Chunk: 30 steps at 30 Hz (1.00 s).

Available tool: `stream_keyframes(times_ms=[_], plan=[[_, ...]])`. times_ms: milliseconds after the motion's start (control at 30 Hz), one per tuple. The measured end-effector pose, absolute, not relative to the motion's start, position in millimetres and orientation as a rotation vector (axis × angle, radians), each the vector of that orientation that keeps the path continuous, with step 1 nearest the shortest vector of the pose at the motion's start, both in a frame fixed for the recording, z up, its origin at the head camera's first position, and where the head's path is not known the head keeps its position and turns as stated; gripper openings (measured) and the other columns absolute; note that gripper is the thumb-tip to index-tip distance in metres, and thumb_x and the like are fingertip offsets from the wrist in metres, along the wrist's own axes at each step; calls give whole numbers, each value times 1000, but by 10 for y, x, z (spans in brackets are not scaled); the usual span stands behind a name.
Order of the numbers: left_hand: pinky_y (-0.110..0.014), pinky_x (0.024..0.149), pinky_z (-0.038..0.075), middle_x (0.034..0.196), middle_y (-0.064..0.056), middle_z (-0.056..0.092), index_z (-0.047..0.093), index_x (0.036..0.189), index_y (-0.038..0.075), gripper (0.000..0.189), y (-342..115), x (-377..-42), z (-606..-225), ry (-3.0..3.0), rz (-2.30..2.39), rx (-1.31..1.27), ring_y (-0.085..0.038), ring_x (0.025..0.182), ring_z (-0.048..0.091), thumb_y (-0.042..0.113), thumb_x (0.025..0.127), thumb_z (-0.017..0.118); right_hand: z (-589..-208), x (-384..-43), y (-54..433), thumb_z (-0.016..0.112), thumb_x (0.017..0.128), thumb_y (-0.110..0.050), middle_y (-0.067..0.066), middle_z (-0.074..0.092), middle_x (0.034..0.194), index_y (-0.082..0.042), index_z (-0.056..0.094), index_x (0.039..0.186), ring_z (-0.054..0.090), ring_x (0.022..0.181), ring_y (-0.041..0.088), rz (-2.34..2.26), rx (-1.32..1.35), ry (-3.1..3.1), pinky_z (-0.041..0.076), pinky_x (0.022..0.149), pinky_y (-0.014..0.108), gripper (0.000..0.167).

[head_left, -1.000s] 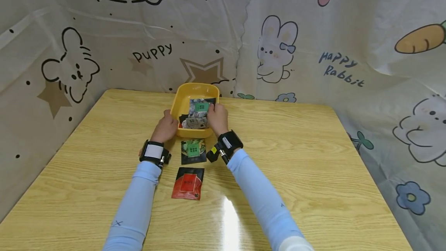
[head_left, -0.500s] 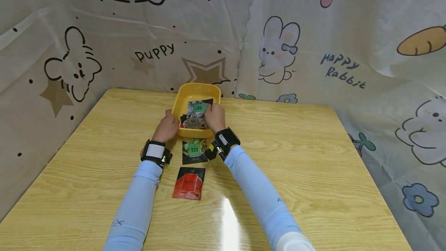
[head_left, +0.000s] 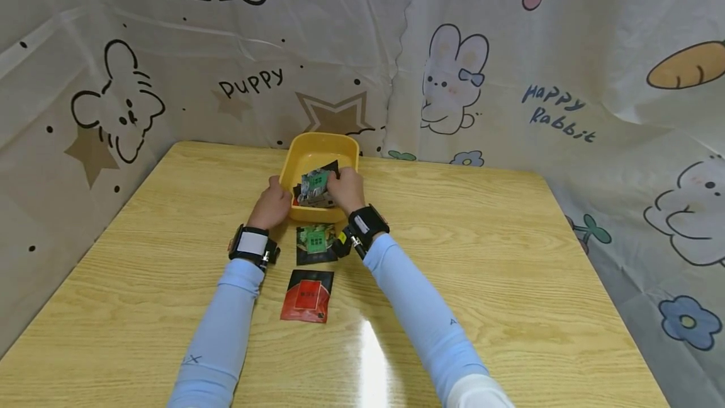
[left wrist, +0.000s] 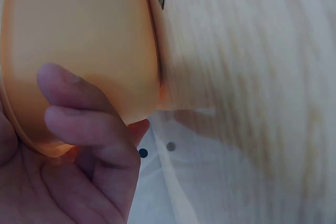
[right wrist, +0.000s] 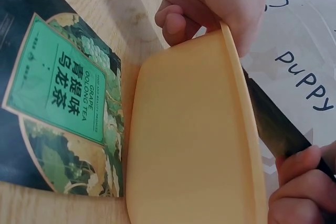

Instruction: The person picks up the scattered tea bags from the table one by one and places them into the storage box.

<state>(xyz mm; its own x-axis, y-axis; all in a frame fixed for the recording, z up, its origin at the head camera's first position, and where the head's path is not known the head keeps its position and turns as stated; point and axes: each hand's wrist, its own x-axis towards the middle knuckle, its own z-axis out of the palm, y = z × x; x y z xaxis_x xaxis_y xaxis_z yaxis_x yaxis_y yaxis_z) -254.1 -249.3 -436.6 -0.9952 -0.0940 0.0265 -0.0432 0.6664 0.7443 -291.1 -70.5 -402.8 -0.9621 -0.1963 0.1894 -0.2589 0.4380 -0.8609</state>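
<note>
A yellow plastic tray stands at the back of the table with several tea packets inside. My left hand grips its left rim; in the left wrist view the fingers lie against the tray's outer wall. Over the packets, my right hand pinches a dark tea packet with a green label, tilted above the tray floor. The right wrist view shows only the held packet's dark edge above the rim. In front of the tray lies a grape oolong tea packet.
A red and black packet lies nearer on the wooden table, in line with the oolong packet. Behind the tray hangs a printed cloth that meets the table's back edge.
My right hand has moved slightly left and the green-labelled packet has turned to a steeper tilt above the other packets. The left hand keeps its hold on the tray.
</note>
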Motion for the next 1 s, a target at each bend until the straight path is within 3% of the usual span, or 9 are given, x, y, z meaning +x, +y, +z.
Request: stream_keyframes(times_ms=[100, 200, 367, 500, 1000], plan=[[-32, 57, 41, 93, -21, 51, 18, 142, -12, 48, -2475, -2534, -4386, -2813, -1272, 115, -26, 68, 52, 13, 102, 30, -4049, -2899, -673, 49, 101, -14, 14, 55, 53, -10, 44, 54, 55, 47, 29, 1591, 427, -2653, 29, 40, 25, 47], [-33, 56, 42, 91, -21, 52, 17, 141, -13, 49, -2462, -2523, -4399, -2807, -1298, 88, -26, 66, 52, 12, 101, 31, -4065, -2896, -631, 52, 100, -17, 20, 63, 62, -10, 46, 50, 62, 55, 31, 1553, 430, -2710, 30, 39, 25, 51], [-34, 57, 41, 91, -21, 51, 17, 140, -14, 50, -2449, -2501, -4394, -2809, -1305, 77, -27, 67, 52, 13, 100, 31, -4076, -2903, -520, 53, 99, -21, 4, 46, 45, -12, 44, 47, 43, 38, 15, 1491, 391, -2733, 27, 39, 24, 54], [-33, 59, 41, 96, -23, 51, 16, 141, -13, 50, -2452, -2520, -4424, -2823, -1297, 88, -29, 71, 52, 14, 102, 31, -4065, -2855, -412, 53, 99, -22, -4, 32, 44, -13, 41, 48, 28, 36, 10, 1511, 340, -2717, 22, 40, 24, 53], [-35, 61, 41, 102, -27, 51, 15, 142, -13, 52, -2497, -2545, -4328, -2830, -1296, 89, -31, 75, 52, 13, 101, 32, -4078, -2434, -122, 60, 95, -32, -5, 29, 45, -13, 42, 49, 24, 39, 10, 1392, 578, -2835, 19, 43, 25, 53]])
